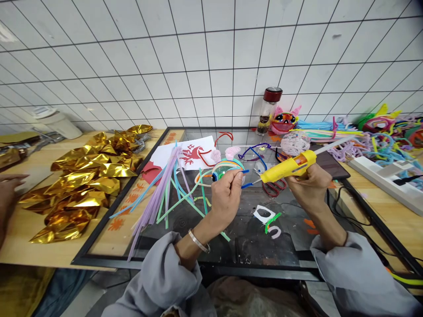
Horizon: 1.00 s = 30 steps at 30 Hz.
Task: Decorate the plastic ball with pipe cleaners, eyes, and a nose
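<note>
My left hand [226,196] is closed in a pinch on a craft piece of coloured pipe cleaners [228,165], with bent green, orange and pale strands and a round dark eye. A blue pipe cleaner end [247,185] sticks out to the right of the fingers. My right hand [309,185] grips a yellow hot glue gun [287,167], its nozzle pointing left, close to the blue end. Whether the nozzle touches it, I cannot tell. A pale glue stick [335,146] juts from the gun's back. Beneath the gun lie red-handled scissors [275,188], partly hidden.
Loose purple pipe cleaners [155,198] lie on the black-framed glass board [211,259] beside red-and-white paper [201,149]. Gold foil pieces [95,176] cover the left; another person's hand [9,187] rests there. A glass bottle [268,112] and power strip [390,182] stand right.
</note>
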Motion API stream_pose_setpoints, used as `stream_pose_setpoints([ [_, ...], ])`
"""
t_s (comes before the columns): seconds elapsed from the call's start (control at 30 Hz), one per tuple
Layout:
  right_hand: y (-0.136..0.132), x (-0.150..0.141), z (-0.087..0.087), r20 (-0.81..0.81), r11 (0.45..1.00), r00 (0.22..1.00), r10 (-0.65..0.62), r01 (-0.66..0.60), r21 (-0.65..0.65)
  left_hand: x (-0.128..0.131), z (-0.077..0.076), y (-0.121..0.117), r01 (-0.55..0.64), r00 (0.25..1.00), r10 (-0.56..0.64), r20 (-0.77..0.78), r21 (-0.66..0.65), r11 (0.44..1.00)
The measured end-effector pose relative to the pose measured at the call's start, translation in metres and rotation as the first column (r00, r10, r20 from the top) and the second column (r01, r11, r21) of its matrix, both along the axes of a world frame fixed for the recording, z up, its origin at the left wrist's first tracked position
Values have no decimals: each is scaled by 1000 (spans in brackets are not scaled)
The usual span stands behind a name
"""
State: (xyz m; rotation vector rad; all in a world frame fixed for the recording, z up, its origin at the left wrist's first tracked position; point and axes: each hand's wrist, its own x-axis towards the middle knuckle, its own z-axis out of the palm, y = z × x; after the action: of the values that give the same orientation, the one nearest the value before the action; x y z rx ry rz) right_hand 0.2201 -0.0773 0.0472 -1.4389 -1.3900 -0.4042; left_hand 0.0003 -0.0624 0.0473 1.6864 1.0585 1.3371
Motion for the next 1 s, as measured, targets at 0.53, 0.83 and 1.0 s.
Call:
stream_pose_setpoints([
  [0.53, -2, 2, 1, 88, 1000, 996, 28, -29, 12, 0, -1, -1, 11, 1000, -11, -15, 14, 1000],
  [0.83, -3, 6, 0, 29, 998, 998, -63, 64, -6, 0, 0, 0, 4, 1000, -4, -6, 13, 1000],
  [1.0, -4, 3, -1, 64, 999, 998, -26, 23, 42, 0, -1, 1, 11, 1000, -10, -14, 14, 1000],
])
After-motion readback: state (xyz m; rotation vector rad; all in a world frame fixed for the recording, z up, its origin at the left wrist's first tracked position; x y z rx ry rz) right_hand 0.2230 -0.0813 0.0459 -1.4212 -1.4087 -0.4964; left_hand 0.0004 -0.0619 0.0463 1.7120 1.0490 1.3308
